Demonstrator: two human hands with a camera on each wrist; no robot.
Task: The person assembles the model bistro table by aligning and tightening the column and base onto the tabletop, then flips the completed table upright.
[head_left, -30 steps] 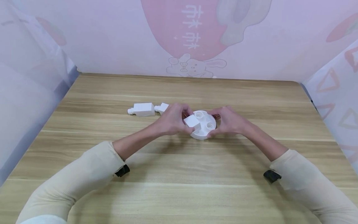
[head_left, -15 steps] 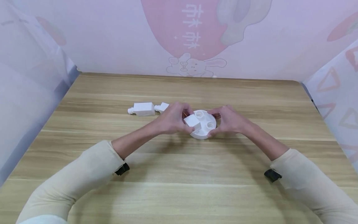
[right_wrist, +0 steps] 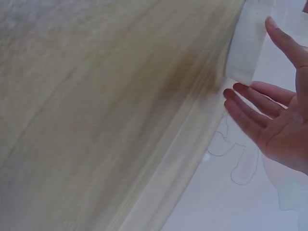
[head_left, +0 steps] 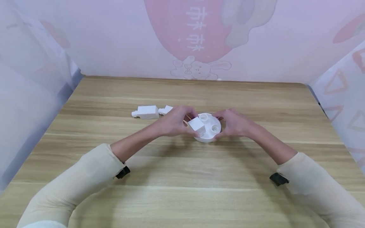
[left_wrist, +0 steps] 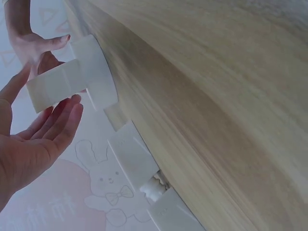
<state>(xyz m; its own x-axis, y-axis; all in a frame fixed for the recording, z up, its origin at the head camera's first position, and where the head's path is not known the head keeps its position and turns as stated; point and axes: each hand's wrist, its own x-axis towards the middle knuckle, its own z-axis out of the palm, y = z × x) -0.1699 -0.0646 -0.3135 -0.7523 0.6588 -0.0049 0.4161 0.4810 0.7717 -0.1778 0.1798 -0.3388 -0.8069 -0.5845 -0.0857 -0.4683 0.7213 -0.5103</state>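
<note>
A white round disc point(head_left: 207, 136) with raised, ringed sockets on its top lies on the table. The right hand point(head_left: 238, 123) holds it by the right rim, thumb in front and fingers behind. A white rectangular block point(head_left: 196, 124) stands upright on the disc's left part; its lower end is hidden. Thumb and fingers of the left hand point(head_left: 174, 122) curl around this block from the left. In the left wrist view the block point(left_wrist: 55, 86) projects straight from the disc point(left_wrist: 98, 74), between thumb and fingertips. Part of the disc point(right_wrist: 248, 43) shows past the right thumb.
Left of the hands, two more white blocks lie in line: one with a knobbed neck point(head_left: 147, 112), the other point(head_left: 166, 110) partly behind the left hand. The wood-grain table point(head_left: 199, 177) ends at a printed pale curtain point(head_left: 114, 38) behind.
The left hand's fingers have shifted slightly to the left around the block, showing a wider gap behind it. The right hand stays at the disc. The head view has tilted very slightly.
</note>
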